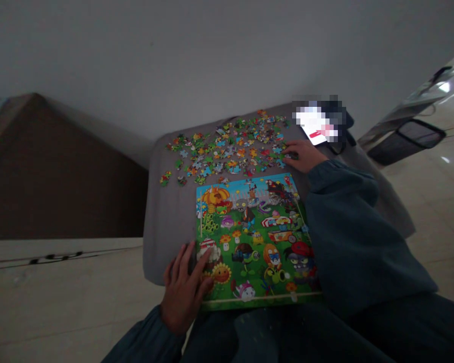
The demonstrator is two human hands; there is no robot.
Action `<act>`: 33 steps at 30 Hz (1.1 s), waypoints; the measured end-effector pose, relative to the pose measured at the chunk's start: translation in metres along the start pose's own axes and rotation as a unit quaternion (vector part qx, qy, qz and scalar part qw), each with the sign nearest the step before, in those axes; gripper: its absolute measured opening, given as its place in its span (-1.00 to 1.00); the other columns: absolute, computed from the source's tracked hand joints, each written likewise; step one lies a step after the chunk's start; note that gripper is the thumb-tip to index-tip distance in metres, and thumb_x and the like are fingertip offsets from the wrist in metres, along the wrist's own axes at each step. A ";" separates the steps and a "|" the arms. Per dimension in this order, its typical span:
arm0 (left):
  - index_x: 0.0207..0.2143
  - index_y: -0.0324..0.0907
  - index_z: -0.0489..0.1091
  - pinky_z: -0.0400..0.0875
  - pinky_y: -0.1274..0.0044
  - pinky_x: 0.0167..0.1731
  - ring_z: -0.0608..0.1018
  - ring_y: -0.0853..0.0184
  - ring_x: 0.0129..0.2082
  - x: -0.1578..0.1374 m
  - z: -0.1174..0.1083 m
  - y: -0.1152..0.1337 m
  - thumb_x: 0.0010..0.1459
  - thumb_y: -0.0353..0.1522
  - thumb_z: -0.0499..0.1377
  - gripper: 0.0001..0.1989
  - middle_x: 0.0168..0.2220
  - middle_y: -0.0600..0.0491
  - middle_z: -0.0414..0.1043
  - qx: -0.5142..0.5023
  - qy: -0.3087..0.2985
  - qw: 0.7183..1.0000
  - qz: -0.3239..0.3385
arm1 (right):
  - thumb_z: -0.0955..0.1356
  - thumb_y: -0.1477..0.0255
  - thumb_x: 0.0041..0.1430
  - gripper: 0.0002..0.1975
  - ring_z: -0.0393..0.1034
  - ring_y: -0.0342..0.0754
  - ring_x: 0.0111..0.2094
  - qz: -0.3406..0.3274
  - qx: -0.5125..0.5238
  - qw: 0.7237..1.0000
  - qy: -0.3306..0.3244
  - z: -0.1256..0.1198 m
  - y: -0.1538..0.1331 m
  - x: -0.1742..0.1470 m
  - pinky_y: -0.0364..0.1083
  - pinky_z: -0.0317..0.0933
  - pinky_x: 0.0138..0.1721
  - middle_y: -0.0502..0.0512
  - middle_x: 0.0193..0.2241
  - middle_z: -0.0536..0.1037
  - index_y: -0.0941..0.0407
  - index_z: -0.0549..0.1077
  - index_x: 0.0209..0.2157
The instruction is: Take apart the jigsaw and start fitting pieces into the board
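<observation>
A colourful picture board [249,247] with cartoon plants and zombies lies close to my lap on a grey surface [166,217]. My left hand [183,287] rests over the board's lower left edge, its fingers spread and holding nothing. Beyond the board, many loose jigsaw pieces [227,151] are scattered in a wide patch. At the right end of that patch is my right hand [302,155], with thumb and forefinger apart beside the outermost pieces. I see no piece gripped between them.
A lit phone [314,126], partly pixelated, lies at the back right of the grey surface. Behind stands a pale wall [212,55]. A dark brown piece of furniture [68,176] is on the left, and a dark bin-like object [404,141] on the right. Cables [60,256] cross the tiled floor.
</observation>
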State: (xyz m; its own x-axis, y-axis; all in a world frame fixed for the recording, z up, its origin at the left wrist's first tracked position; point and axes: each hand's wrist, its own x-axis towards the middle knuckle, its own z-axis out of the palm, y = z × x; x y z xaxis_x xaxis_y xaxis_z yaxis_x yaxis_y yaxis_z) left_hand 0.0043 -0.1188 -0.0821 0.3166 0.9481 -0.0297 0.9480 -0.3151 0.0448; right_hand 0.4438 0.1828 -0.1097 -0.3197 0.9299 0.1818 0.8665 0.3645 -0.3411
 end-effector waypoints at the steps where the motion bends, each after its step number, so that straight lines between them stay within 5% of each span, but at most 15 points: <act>1: 0.32 0.04 0.18 0.16 0.16 0.16 0.12 0.04 0.36 0.000 0.000 -0.001 0.36 -0.29 0.00 -0.51 0.40 -0.11 -0.01 0.001 -0.001 1.000 -0.004 | 0.40 0.32 0.12 -0.73 0.35 0.23 0.13 0.000 0.000 1.000 0.001 0.000 0.001 0.000 0.21 0.15 0.21 0.17 0.06 0.51 0.08 0.61 -0.15; 33: 0.28 0.13 0.23 0.12 0.10 0.18 0.12 0.00 0.36 0.007 0.000 -0.003 0.35 -0.31 0.00 -0.53 0.43 -0.08 -0.10 -0.004 -0.027 0.999 -0.017 | 0.39 0.31 0.10 -0.73 0.36 0.22 0.11 -0.001 0.009 1.000 0.013 0.001 0.002 -0.001 0.22 0.17 0.20 0.12 0.05 0.52 0.03 0.61 -0.16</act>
State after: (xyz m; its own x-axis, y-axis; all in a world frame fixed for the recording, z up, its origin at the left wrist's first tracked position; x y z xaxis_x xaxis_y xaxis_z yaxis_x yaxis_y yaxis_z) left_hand 0.0039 -0.1118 -0.0825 0.2863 0.9544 -0.0846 0.9578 -0.2828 0.0507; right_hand 0.4458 0.1822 -0.1115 -0.3116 0.9274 0.2071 0.8585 0.3682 -0.3569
